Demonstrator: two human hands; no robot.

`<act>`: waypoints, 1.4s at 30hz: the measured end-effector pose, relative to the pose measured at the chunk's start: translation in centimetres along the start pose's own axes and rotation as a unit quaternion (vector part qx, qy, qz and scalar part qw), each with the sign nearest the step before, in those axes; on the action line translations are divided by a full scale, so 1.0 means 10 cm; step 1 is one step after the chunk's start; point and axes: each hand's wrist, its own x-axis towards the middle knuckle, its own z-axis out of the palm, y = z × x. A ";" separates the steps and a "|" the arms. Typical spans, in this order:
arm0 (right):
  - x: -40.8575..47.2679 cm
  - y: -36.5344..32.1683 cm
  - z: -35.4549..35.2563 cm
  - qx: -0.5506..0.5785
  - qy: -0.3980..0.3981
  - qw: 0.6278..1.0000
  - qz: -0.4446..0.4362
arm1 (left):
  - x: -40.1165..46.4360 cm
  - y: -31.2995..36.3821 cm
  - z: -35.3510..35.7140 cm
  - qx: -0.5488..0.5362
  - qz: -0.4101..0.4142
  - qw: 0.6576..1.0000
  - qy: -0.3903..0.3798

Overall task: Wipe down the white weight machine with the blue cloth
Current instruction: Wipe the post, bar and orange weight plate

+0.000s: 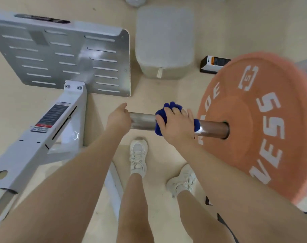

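Nearest the camera, two bare forearms rise from the bottom edge toward the middle of the frame, with bare legs and white sneakers on the beige floor between them. The steel bar of the white weight machine lies with its long axis running left to right across the centre of the frame, its right end passing through the hole of an orange weight plate. The right hand is laid over the top of this bar, wrist bent down, fingers and thumb curled round the blue cloth, which is wrapped about the bar just left of the plate; that grip is closed on cloth and bar together. Most of the cloth is hidden under the hand, and only bunched folds show above the fingers and at the wrist. The left hand covers the bar's left end; its fingers are turned away from the camera, so whether its grip is open or closed I cannot tell. The plate is blurred and cut off at the right edge, its white lettering only partly readable. At lower left the machine's white frame slants up toward a slotted metal footplate in the upper left. Farther off, at top centre, stands a pale cushioned block, and right of it a small black and orange box, partly behind the plate.
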 end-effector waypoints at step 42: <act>-0.27 0.81 -0.08 -0.002 0.010 0.979 0.205 | -0.26 0.42 -0.01 0.223 0.240 0.943 -0.057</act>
